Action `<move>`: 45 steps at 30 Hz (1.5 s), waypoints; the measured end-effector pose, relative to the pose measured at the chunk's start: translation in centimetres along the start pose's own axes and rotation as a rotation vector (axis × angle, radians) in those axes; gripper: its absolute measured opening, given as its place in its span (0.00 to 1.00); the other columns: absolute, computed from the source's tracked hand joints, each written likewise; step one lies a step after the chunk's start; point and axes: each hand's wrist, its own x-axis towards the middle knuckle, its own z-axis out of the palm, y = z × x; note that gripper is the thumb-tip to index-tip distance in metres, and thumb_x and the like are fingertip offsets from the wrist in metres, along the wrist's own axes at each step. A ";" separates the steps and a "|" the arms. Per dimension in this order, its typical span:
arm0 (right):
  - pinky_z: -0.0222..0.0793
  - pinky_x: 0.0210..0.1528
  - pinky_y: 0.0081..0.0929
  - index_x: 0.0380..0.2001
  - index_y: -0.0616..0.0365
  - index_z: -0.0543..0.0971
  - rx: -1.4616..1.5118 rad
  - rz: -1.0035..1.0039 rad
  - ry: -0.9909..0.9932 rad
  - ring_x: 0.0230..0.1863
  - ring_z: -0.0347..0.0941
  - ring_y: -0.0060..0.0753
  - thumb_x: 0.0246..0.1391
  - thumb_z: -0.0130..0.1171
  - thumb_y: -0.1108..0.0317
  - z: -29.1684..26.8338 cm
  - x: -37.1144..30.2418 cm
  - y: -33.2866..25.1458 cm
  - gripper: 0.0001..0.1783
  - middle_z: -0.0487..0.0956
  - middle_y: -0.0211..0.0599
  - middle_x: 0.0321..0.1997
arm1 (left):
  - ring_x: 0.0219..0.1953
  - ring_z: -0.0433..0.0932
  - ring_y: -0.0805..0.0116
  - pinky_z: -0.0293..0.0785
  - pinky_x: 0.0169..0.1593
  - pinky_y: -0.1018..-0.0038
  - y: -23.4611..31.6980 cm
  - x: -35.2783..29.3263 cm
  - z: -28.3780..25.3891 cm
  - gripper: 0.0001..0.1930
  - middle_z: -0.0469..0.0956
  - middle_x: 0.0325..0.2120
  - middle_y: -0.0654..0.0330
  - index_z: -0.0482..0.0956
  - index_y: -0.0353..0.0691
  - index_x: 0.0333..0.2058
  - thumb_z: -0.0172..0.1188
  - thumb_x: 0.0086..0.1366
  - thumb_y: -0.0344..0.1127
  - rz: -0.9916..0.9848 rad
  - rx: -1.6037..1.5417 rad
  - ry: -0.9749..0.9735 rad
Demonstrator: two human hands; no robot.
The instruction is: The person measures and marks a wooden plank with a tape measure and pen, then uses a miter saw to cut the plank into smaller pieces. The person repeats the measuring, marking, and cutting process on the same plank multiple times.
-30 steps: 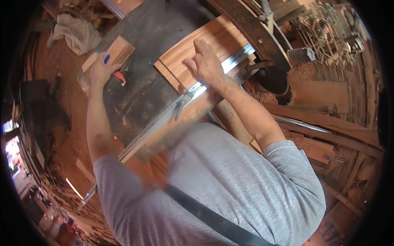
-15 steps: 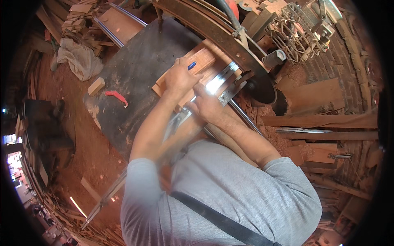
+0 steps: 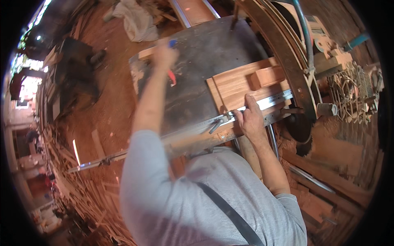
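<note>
right hand (image 3: 249,119) presses flat on a steel ruler (image 3: 262,104) over the wood board (image 3: 238,86), centre right on the dark worktop (image 3: 197,61) — fingers spread, not clamped. left hand (image 3: 164,55), upper centre, blurred — grip unclear. the board looks stiff and heavy; best held by its edges.

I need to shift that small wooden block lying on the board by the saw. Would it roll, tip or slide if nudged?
The small wooden block looks squat and flat-sided, so it probably won't roll or tip. It lies flat on the smooth wooden board, so a nudge would likely slide it. It seems solid wood: stiff, and fairly light to lift with one hand.
</note>
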 end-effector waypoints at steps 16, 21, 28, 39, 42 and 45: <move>0.68 0.65 0.44 0.26 0.71 0.83 0.011 0.168 -0.166 0.67 0.66 0.54 0.56 0.66 0.53 -1.3 0.2 -0.1 0.25 0.69 0.57 0.68 | 0.41 0.83 0.59 0.79 0.46 0.66 13.7 -7.9 -2.6 0.19 0.82 0.41 0.60 0.83 0.47 0.45 0.72 0.55 0.43 0.481 -0.242 -0.070; 0.68 0.65 0.43 0.26 0.71 0.83 0.107 0.198 -0.136 0.67 0.66 0.54 0.57 0.66 0.54 -1.8 0.5 -0.6 0.24 0.70 0.56 0.67 | 0.41 0.83 0.56 0.80 0.43 0.61 24.0 -14.2 1.3 0.20 0.80 0.38 0.61 0.84 0.45 0.43 0.70 0.54 0.48 0.644 -0.270 -0.212; 0.68 0.65 0.44 0.26 0.72 0.83 0.058 0.123 -0.052 0.65 0.68 0.55 0.57 0.66 0.55 -0.8 -0.1 0.0 0.24 0.72 0.56 0.65 | 0.43 0.83 0.54 0.80 0.45 0.59 28.5 -13.6 2.9 0.24 0.80 0.41 0.58 0.83 0.42 0.47 0.71 0.54 0.49 0.629 -0.201 -0.256; 0.79 0.45 0.35 0.41 0.63 0.77 -0.303 -0.208 0.502 0.44 0.81 0.39 0.57 0.67 0.59 -24.6 16.6 -1.0 0.18 0.82 0.42 0.48 | 0.50 0.81 0.54 0.76 0.52 0.62 14.0 -10.1 5.7 0.24 0.82 0.45 0.58 0.86 0.46 0.48 0.66 0.63 0.57 0.331 -0.181 -0.442; 0.75 0.47 0.37 0.49 0.60 0.75 -0.108 0.375 0.297 0.47 0.76 0.30 0.60 0.65 0.36 -28.6 27.9 0.4 0.36 0.79 0.36 0.49 | 0.47 0.81 0.53 0.76 0.51 0.60 17.0 -10.2 6.5 0.20 0.82 0.39 0.58 0.89 0.46 0.41 0.64 0.65 0.56 0.404 -0.180 -0.416; 0.74 0.41 0.41 0.46 0.58 0.79 0.551 0.453 -0.074 0.40 0.78 0.33 0.64 0.55 0.31 -23.8 34.0 6.2 0.36 0.81 0.38 0.37 | 0.43 0.82 0.54 0.78 0.46 0.59 15.5 -10.5 8.3 0.17 0.82 0.35 0.59 0.88 0.47 0.34 0.65 0.64 0.54 0.487 -0.173 -0.238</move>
